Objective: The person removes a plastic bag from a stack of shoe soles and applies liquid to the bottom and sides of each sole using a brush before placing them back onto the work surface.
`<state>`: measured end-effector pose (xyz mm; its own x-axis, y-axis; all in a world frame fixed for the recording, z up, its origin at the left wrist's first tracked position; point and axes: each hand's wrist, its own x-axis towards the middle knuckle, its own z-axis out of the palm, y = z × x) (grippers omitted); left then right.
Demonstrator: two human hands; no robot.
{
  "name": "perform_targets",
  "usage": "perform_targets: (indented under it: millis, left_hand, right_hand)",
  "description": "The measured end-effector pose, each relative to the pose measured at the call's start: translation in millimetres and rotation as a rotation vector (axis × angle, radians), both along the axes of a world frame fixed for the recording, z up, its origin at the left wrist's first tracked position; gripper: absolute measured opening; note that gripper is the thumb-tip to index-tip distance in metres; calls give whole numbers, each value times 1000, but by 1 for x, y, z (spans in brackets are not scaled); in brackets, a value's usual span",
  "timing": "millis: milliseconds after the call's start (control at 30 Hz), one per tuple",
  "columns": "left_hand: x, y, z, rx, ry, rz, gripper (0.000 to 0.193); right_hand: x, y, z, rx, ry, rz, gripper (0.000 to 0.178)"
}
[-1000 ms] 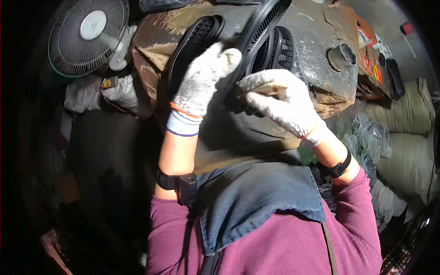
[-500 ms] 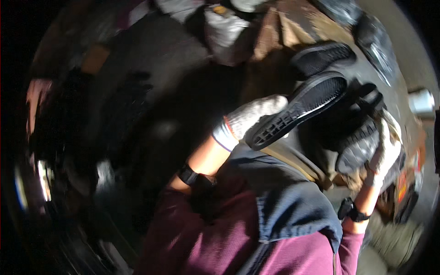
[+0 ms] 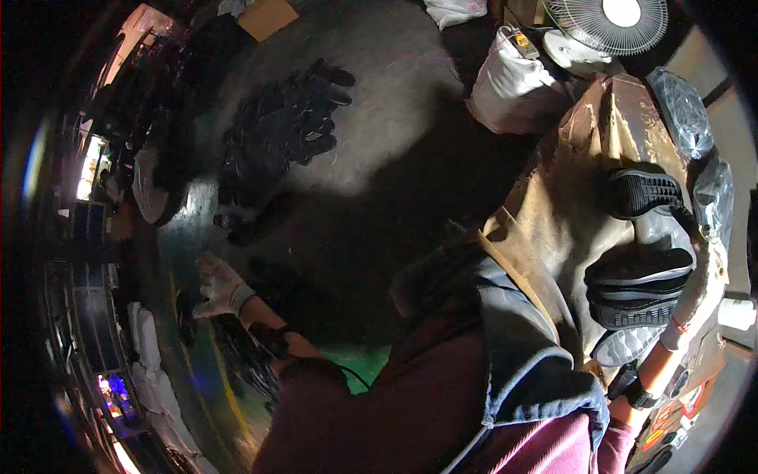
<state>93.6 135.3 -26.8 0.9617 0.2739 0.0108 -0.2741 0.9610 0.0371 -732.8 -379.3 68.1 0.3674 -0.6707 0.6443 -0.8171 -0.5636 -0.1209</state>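
Observation:
My left hand (image 3: pixel 221 288), in a pale knit glove, reaches out to the left over the dark floor with its fingers spread and nothing in them. On the right, my gloved right hand (image 3: pixel 705 280) is closed at the end of a black shoe sole (image 3: pixel 643 193), whose ridged tread shows; its fingertips are partly hidden. Below that sole, beside my right wrist, more black shoe soles (image 3: pixel 639 272) lie stacked, and a grey-treaded sole (image 3: pixel 628 345) sits at the bottom. All of these are on or over a worn brown sheet (image 3: pixel 553 205).
A heap of black soles or shoes (image 3: pixel 288 118) lies on the floor ahead to the left. White sacks (image 3: pixel 513 79) and a fan (image 3: pixel 608 24) stand at the far right. Plastic-wrapped bundles (image 3: pixel 683 114) line the right edge. A cardboard piece (image 3: pixel 268 17) lies far off.
My left hand has let go of the sole it held and swung far left, opening. My view has turned left. The right hand stays at the soles, now by an upper one.

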Motion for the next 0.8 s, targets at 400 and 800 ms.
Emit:
perform_targets:
  millis: [400, 800]
  left_hand:
    - [-337, -568, -102, 863, -1038, -1334, 35]
    - [-655, -696, -39, 1566, -2289, -184, 79]
  right_hand:
    - [9, 75, 7, 83, -487, -431, 35]
    - [-49, 169, -31, -19, -832, -819, 24]
